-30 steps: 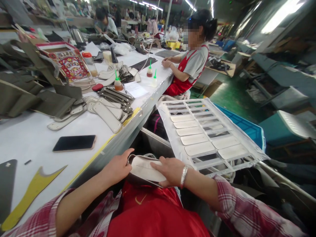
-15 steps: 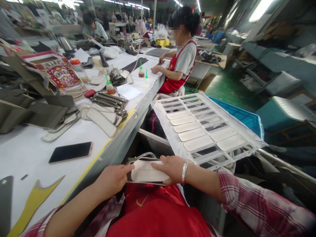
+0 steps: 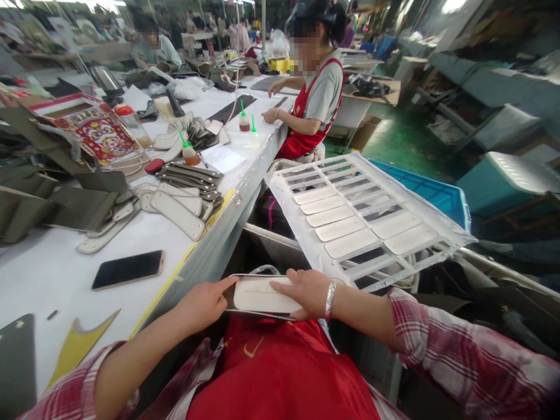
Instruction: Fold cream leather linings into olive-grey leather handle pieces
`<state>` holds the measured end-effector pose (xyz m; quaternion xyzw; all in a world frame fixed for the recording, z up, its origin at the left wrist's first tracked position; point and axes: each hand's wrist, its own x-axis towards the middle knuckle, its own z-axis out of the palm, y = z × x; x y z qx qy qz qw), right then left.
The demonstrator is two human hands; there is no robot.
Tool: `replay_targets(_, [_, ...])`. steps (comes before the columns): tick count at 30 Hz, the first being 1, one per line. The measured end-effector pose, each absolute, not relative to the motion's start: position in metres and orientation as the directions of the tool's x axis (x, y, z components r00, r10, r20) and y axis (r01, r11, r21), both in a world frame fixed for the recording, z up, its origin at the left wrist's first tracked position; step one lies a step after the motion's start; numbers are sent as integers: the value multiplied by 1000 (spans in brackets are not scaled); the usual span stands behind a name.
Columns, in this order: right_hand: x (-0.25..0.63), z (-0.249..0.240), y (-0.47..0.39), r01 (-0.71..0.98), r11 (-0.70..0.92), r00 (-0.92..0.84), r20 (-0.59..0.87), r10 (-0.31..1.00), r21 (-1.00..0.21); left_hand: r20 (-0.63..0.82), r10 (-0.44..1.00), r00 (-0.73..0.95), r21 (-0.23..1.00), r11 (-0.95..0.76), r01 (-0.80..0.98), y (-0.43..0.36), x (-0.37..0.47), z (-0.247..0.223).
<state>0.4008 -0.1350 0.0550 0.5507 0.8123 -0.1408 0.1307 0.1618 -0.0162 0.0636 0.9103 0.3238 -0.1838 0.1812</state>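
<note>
Just above my red apron, my hands hold a dark leather-like workpiece [image 3: 230,296] with a pale rim. A cream rounded oblong panel [image 3: 256,294] with a line along its middle lies on it. My left hand [image 3: 203,303] grips the left end, its index finger stretched along the upper edge and the other fingers curled. My right hand [image 3: 308,293] holds the right end, fingers over the panel and thumb at the lower edge. The underside of the workpiece is hidden. Beyond my right hand, a white cut-out sheet [image 3: 324,248] carries several similar cream panels [image 3: 350,242].
On the white table [image 3: 149,230] at left lie a phone [image 3: 128,269], pale straps [image 3: 177,210], a stack of dark strips [image 3: 188,178] and green-tipped bottles [image 3: 191,154]. A blue crate [image 3: 431,195] stands behind the sheet. A co-worker in a red apron [image 3: 301,125] works along the table.
My hands and the workpiece have risen slightly, and its face is tilted a little differently. My right fingers remain on the panel. The view has shifted slightly; the co-worker's far hand has moved.
</note>
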Motion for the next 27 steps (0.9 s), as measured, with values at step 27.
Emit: replay_targets(27, [430, 85, -117, 738, -129, -275, -470, 839, -662, -280, 24, 960, 73, -996, 46, -51, 187, 34])
